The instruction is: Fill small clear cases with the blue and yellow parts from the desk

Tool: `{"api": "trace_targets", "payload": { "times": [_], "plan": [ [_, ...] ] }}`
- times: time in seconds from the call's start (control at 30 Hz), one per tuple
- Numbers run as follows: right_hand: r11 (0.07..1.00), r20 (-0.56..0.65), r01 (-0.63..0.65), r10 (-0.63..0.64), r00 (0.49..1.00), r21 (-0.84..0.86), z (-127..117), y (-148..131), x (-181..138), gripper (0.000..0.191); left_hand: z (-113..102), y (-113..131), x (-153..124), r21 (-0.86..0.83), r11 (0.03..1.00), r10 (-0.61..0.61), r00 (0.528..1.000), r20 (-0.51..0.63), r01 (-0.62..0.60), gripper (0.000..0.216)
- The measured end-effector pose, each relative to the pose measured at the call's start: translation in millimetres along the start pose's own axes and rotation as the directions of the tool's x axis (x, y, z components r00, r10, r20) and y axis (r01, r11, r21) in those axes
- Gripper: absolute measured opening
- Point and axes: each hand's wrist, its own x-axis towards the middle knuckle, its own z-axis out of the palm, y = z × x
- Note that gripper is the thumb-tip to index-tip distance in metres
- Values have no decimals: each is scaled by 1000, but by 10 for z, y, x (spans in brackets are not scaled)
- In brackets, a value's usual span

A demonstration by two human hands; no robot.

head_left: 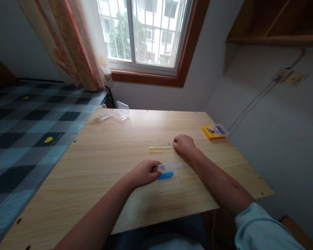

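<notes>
My left hand grips the left side of a small clear plastic box, whose hinged lid stands raised at the far side. Blue pieces lie close together inside the box. Farther forward, my right hand rests at the right end of a row of small cream pieces, its fingers pinched together. Whatever the fingertips hold is too small to make out. A tiny blue piece lies just left of those fingers. Nearer me, a shorter row of yellow pieces runs alongside the cream row.
Two open clear plastic boxes sit at the table's far left corner. On the right is a yellow-orange box with a clear lid leaning on it. The wooden table adjoins a bed on the left and a wall on the right.
</notes>
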Motion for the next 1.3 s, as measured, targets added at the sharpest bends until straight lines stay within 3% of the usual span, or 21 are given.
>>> {"api": "trace_targets", "payload": {
  "times": [0.1,0.23,0.33,0.4,0.47,0.67,1.1,1.3],
  "plan": [
    [999,-50,-21,23,998,46,-134,164,-203,29,-3,4,-4,-1,1000,-10,1000,2,10,11],
    [991,-116,11,5,993,134,-360,441,-729,27,1,1,-3,-15,1000,-14,1000,10,14,13],
    [905,-225,230,-155,962,357,-404,504,-1205,26,12,-18,7,-9,1000,-13,1000,15,13,14],
    [819,-191,344,-287,939,459,-336,431,-1455,24,19,-29,14,-10,1000,-9,1000,13,9,15],
    [800,-111,368,-360,926,473,-214,300,-1602,20,22,-31,17,-18,1000,0,1000,4,0,16],
    [892,-6,326,-342,940,314,61,31,-1583,18,8,3,3,-21,1000,0,1000,-19,-1,15],
    [933,63,353,-357,932,64,97,-70,-1445,26,24,-31,17,-9,1000,16,1000,-18,-16,14],
    [946,63,311,-317,946,89,103,-92,-1427,27,23,-15,13,-23,1000,4,1000,-13,-4,15]
  ]
}}
